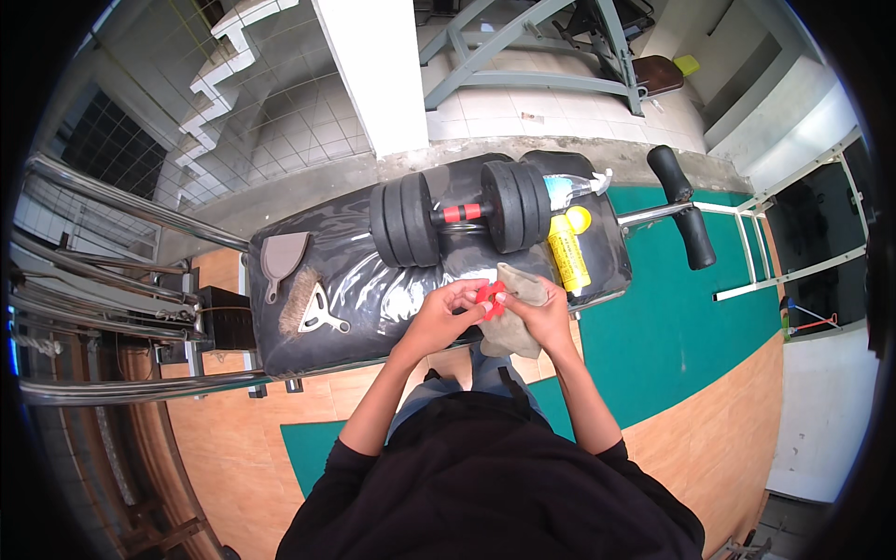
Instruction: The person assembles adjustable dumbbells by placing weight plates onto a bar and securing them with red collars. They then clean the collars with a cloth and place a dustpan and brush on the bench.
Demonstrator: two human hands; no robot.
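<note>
My left hand (446,309) and my right hand (539,311) meet over the front edge of a black padded bench (373,285). Between their fingertips is a small red part (486,298), pinched from both sides. My right hand also holds a beige cloth (519,329) that hangs below it. Just behind my hands lies a black dumbbell (462,217) with a red grip in its middle.
A yellow bottle (567,250) and a clear spray bottle (571,188) lie at the bench's right end. A grey dustpan (279,258) and a brush (307,307) lie at its left. Chrome bars (112,308) run along the left. Green mat and wooden floor lie below.
</note>
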